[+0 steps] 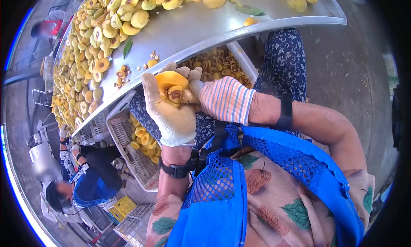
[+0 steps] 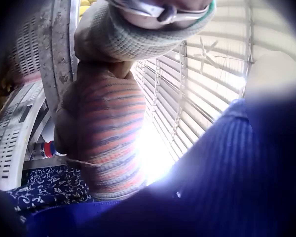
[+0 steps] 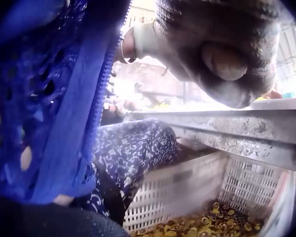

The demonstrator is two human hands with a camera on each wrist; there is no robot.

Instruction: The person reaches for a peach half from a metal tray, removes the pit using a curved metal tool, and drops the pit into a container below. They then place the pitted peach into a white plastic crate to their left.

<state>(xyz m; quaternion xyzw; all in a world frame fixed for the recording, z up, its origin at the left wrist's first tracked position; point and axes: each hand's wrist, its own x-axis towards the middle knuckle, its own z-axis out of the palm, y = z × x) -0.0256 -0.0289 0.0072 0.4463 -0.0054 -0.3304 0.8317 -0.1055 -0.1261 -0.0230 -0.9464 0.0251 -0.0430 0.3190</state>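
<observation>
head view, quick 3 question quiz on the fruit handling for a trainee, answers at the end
1. True or false: the left hand wears the striped glove.
2. What holds cut fruit pieces below the metal table? A white crate; B blue bucket; C sack
3. Fill in: both hands grip one ___ fruit.
Key: 1 false, the right hand wears it. 2 A. 3 yellow.

Fruit (image 1: 102,65) on table (image 1: 192,26), crates (image 1: 136,163) beneath
</observation>
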